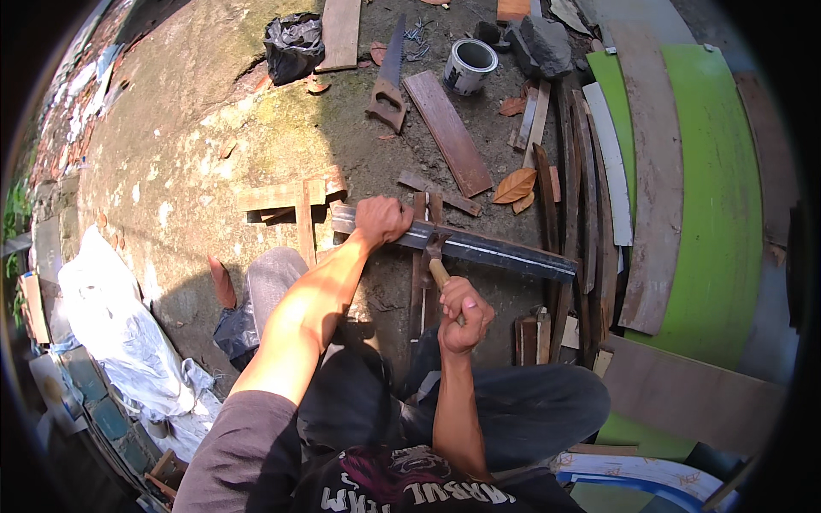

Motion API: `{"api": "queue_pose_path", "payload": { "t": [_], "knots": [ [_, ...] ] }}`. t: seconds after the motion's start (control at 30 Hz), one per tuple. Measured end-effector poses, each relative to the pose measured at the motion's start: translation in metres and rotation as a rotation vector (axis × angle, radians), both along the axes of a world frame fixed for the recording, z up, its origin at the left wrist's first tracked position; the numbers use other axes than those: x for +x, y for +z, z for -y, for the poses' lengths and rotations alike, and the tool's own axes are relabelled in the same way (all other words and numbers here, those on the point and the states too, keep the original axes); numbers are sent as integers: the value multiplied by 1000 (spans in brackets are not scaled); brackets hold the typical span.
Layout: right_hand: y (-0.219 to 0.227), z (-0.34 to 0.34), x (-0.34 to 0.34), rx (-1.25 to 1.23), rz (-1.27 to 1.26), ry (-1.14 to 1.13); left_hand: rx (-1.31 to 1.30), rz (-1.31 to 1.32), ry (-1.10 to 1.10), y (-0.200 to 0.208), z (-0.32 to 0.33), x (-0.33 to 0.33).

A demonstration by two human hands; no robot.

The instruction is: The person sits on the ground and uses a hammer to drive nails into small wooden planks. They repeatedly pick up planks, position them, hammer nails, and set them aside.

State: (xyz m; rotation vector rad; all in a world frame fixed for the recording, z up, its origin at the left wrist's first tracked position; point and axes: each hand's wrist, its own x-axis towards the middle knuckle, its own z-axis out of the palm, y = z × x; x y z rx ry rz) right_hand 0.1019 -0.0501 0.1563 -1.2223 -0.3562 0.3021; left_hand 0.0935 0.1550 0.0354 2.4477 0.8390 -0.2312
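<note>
My left hand (382,221) is closed around a long dark plank (505,256) with a pale line along it, near its left end. The plank lies across, slanting down to the right. Closed on the wooden handle of a hammer, my right hand (466,315) is just below the plank. The rusty head of the hammer (434,248) is at the plank's middle; whether it touches cannot be told. Under the plank a narrow wooden strip (419,299) runs toward my legs. Left of the plank sits a small wooden frame piece (278,197) of joined slats.
Ahead lie a handsaw (390,81), a reddish board (449,132), an open paint can (469,65) and grey stones (540,47). A black plastic bag (293,47) is at far left. Wood strips and green sheets (718,197) fill the right; white sheeting (120,316) lies left.
</note>
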Motion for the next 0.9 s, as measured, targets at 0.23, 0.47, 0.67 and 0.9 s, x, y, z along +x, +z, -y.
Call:
{"api": "queue_pose_path", "payload": {
  "t": [0.23, 0.47, 0.67, 0.9],
  "knots": [
    [35, 37, -36, 2, 38, 71, -29, -11, 43, 4, 11, -5],
    [66, 59, -10, 197, -106, 51, -32, 274, 122, 4, 20, -21],
    [131, 81, 21, 371, -24, 82, 2, 727, 164, 31, 32, -32],
    [160, 109, 42, 387, 6, 149, -1451, 654, 498, 145, 100, -17]
  ]
}}
